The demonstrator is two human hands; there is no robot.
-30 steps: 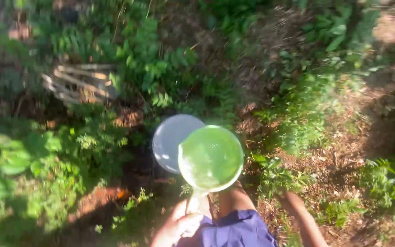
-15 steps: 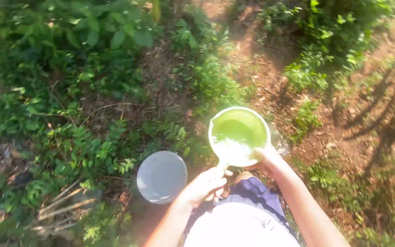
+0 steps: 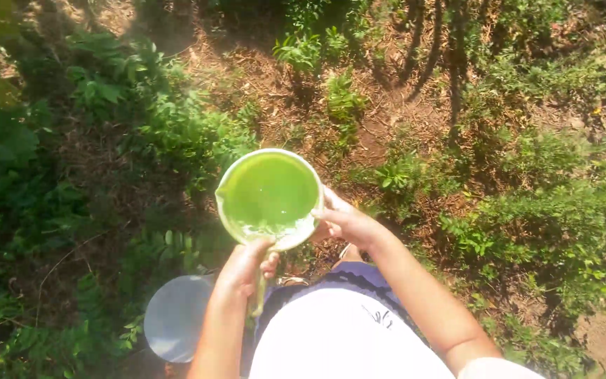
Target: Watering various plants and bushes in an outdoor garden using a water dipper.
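Head view: green jug [image 3: 269, 196] btwn hands [image 3: 296, 245].

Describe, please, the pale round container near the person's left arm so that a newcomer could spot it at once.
Start from the green jug held in both hands at the picture's centre, then follow the left hand down its arm toward the bottom edge. There, among leafy plants, stands the pale container. Its greyish-white round top stands out from the greenery around it.

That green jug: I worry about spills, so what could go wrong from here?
The green jug has water low inside and is carried above uneven soil and plants; a stumble might slop it out. The left hand grips only the handle while the right hand steadies the rim, so it may tip.
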